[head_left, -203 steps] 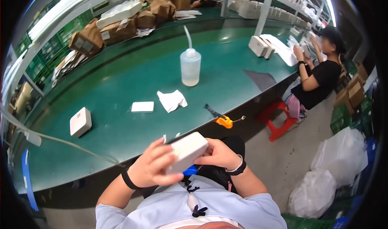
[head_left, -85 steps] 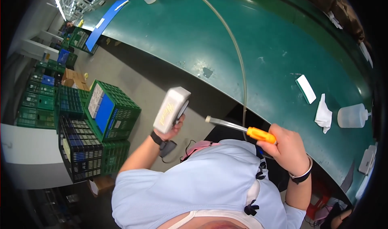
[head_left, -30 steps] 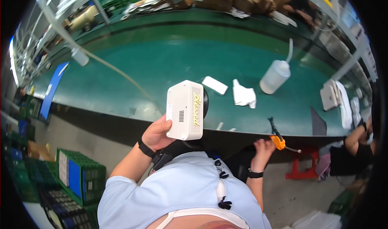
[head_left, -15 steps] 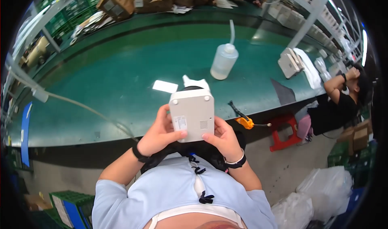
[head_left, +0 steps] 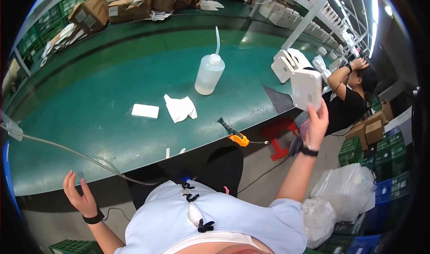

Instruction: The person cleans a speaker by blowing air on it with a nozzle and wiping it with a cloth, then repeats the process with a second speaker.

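Observation:
My right hand is raised out to the right, past the table's end, and holds a white box-shaped device upright. My left hand hangs open and empty at the near left edge of the green table, fingers spread, beside a thin grey cable. An orange-handled screwdriver lies on the table's near edge between my hands. A clear squeeze bottle, a crumpled white cloth and a small flat white piece rest farther in.
Another person sits at the right end of the table near more white devices. Brown paper packages line the far edge. White plastic bags and green and blue crates stand on the floor to the right.
Half a second ago both hands held the white device in front of my chest. Now only my right hand has it, swung out right, and my left hand has dropped open to the left.

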`<action>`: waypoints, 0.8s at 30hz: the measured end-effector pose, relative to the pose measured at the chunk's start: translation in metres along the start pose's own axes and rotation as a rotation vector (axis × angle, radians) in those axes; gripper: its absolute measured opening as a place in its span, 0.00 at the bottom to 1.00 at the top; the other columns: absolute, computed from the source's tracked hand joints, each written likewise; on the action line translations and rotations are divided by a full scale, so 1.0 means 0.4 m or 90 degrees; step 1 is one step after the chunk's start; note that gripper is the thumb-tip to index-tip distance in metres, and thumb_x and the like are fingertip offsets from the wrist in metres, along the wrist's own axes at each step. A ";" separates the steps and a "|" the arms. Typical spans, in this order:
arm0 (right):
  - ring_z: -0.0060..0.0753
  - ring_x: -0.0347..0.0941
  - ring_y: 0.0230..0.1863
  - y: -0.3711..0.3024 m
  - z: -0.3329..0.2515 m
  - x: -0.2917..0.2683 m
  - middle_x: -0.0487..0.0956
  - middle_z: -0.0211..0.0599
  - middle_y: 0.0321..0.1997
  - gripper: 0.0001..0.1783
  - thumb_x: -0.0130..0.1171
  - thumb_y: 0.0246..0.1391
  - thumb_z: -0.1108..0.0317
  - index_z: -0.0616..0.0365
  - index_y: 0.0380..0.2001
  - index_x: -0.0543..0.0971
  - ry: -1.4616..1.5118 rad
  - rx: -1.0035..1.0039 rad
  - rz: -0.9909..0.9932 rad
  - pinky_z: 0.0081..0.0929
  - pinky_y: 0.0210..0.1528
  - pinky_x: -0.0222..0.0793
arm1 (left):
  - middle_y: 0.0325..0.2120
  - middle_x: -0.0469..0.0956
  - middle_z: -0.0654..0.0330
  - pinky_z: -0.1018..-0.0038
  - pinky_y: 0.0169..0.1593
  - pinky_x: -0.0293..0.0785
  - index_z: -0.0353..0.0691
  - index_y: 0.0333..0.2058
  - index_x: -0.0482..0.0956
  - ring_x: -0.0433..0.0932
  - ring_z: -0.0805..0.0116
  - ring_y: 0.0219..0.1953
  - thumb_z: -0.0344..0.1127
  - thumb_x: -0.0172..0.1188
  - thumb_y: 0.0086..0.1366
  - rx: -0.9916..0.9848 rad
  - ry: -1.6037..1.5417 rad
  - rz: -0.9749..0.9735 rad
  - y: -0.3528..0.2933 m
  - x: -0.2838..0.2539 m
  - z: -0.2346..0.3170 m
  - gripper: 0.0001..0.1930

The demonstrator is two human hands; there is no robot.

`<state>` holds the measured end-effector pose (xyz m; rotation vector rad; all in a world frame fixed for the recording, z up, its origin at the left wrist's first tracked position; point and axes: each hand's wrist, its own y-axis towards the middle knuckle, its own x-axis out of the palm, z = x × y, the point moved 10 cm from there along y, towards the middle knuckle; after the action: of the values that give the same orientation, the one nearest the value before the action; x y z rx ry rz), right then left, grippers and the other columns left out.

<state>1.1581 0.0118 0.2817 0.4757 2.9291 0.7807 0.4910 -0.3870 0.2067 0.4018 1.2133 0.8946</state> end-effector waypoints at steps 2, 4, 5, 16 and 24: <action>0.26 0.77 0.48 0.115 0.188 -0.007 0.80 0.35 0.51 0.29 0.65 0.56 0.74 0.66 0.60 0.71 -0.043 0.092 -0.034 0.23 0.50 0.71 | 0.54 0.74 0.47 0.62 0.61 0.68 0.29 0.54 0.72 0.74 0.53 0.55 0.22 0.56 0.67 -0.003 0.085 0.008 -0.026 0.004 -0.023 0.17; 0.24 0.77 0.43 0.214 0.342 0.015 0.82 0.32 0.47 0.28 0.67 0.54 0.74 0.63 0.58 0.74 -0.081 0.171 -0.059 0.21 0.41 0.72 | 0.55 0.73 0.47 0.62 0.61 0.68 0.30 0.56 0.71 0.73 0.53 0.56 0.23 0.58 0.66 -0.022 0.066 0.056 -0.050 -0.014 -0.038 0.19; 0.23 0.77 0.41 0.256 0.442 0.038 0.82 0.32 0.46 0.28 0.68 0.53 0.73 0.61 0.58 0.75 -0.084 0.201 -0.083 0.21 0.38 0.71 | 0.56 0.73 0.47 0.62 0.61 0.68 0.30 0.56 0.71 0.73 0.53 0.56 0.23 0.58 0.66 -0.027 0.065 0.075 -0.054 -0.020 -0.038 0.20; 0.25 0.74 0.32 0.448 0.585 -0.063 0.80 0.32 0.38 0.29 0.70 0.50 0.65 0.60 0.55 0.74 -0.607 -0.231 0.281 0.23 0.27 0.68 | 0.57 0.70 0.50 0.63 0.61 0.67 0.33 0.61 0.68 0.73 0.56 0.57 0.24 0.57 0.68 -0.132 -0.029 0.136 -0.086 0.061 -0.081 0.23; 0.34 0.78 0.49 -0.037 0.428 0.128 0.82 0.39 0.43 0.14 0.64 0.57 0.70 0.64 0.46 0.78 -0.192 0.006 -0.122 0.30 0.50 0.74 | 0.58 0.69 0.51 0.63 0.62 0.67 0.33 0.60 0.68 0.72 0.59 0.57 0.29 0.55 0.71 -0.230 0.023 0.228 -0.073 -0.010 -0.217 0.20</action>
<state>1.1309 0.0966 0.1262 0.2789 2.6495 0.6112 0.4213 -0.4240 0.1597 0.3158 0.9986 1.4084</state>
